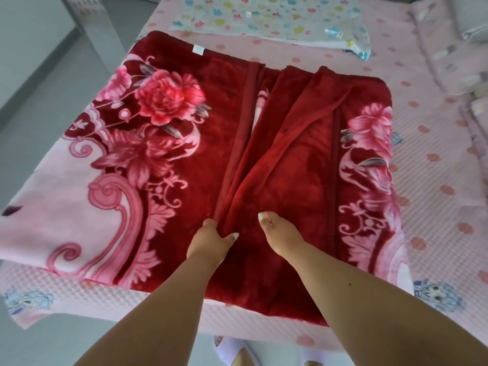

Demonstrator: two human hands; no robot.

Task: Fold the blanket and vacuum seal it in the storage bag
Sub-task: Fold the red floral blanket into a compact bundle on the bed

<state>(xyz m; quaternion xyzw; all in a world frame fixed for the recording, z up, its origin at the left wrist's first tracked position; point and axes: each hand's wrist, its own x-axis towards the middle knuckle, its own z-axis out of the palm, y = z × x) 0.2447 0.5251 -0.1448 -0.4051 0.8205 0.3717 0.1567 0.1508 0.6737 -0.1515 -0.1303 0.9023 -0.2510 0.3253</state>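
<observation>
Head view. Red floral blanket [163, 143] lies folded on the bed [435, 165], which carries a pink dotted waffle-texture cover; two folded flaps of the blanket meet along a seam running near to far down the middle, bound hems showing on both. Left flap sits flat; right flap edge is rumpled, with loose folds toward the far end. White label tab on the far left edge of the blanket. Left hand [211, 241] at the near end of the seam: fingers curled, thumb closing on them, pinching a bunched ridge of the blanket's hem. Right hand [280, 233] just beside it, to the right: thumb out on top of the plush, fingers tucked out of sight in the fabric, so grip cannot be told. Storage bag [269, 19], clear plastic with a coloured flower print, lies flat on the bed beyond the far edge of the blanket, apart from it. Folded bedding [454, 48] at far right.
</observation>
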